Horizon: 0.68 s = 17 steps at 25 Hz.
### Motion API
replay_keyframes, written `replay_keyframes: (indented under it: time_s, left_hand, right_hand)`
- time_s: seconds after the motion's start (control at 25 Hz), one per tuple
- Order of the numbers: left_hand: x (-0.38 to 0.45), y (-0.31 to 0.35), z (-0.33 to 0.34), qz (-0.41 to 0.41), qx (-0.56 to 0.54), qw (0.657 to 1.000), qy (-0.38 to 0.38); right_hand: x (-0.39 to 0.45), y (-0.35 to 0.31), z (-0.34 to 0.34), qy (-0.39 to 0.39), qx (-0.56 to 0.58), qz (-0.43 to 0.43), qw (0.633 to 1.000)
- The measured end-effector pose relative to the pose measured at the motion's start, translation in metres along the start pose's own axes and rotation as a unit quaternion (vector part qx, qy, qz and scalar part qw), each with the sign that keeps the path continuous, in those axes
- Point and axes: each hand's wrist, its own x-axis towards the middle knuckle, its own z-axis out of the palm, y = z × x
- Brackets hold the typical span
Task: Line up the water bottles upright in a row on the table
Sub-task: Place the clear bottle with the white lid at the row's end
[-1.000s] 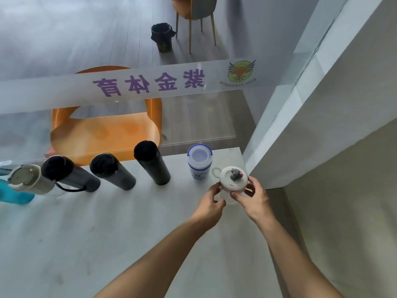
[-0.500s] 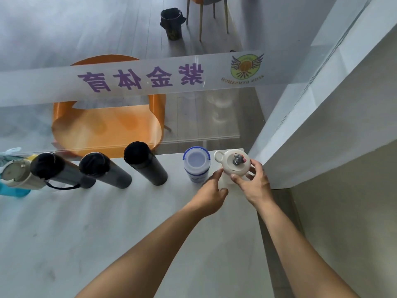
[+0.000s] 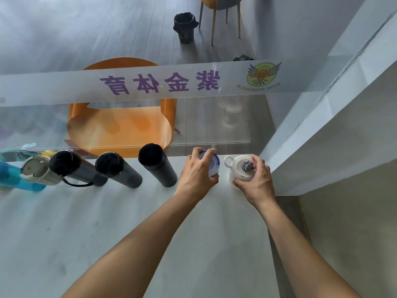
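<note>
Your left hand [image 3: 197, 175] is wrapped over the top of the white plastic bottle with the blue-rimmed lid [image 3: 211, 166], fingers curled around the lid and thumb on its near side, so most of that bottle is hidden. Your right hand [image 3: 256, 181] is closed around the small white bottle with a looped handle and a grey spout on its lid [image 3: 240, 167], fingers on its right side and thumb against its near side. Both bottles stand upright on the white bench [image 3: 129, 222], just beside each other at the far right end of the row, close to the glass panel [image 3: 129, 125] along the bench's far edge.

To the left of your left hand three tall black cylindrical flasks stand upright in line: the nearest black flask [image 3: 158, 165], the middle black flask [image 3: 118, 169] and the black flask with a cord loop [image 3: 74, 166]. Next comes a cream tumbler with a flip lid [image 3: 38, 171], touching or just overlapping the cord flask from this angle; you cannot tell which. A blue bottle [image 3: 12, 177] sits at the left edge, partly cut off by the frame.

Behind the glass you can see an orange moulded chair [image 3: 120, 125] and, further back on the floor, a black waste bin [image 3: 184, 26].
</note>
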Motion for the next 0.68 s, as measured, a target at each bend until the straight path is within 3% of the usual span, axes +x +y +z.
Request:
replay_keyframes:
  time_s: [0.12,0.36,0.56,0.68]
  left_hand:
    - [0.001,-0.007,-0.004,-0.005,-0.005,1.000,0.014]
    - [0.001,0.000,-0.012,-0.008,0.033,0.998,-0.045]
    - [-0.018,0.003,-0.046,0.104,0.119,0.982,0.105]
    - [-0.025,-0.017,-0.074,0.050,0.177,0.969,0.163]
  right_hand:
    - [0.000,-0.002,0.003,0.002,-0.004,-0.006,1.000]
    - [-0.008,-0.011,-0.001,-0.008,-0.038,0.010,0.999]
    - [-0.020,-0.044,-0.001,0.014,-0.121,-0.070,0.990]
    - [-0.033,-0.070,0.010,0.014,-0.115,-0.138,0.984]
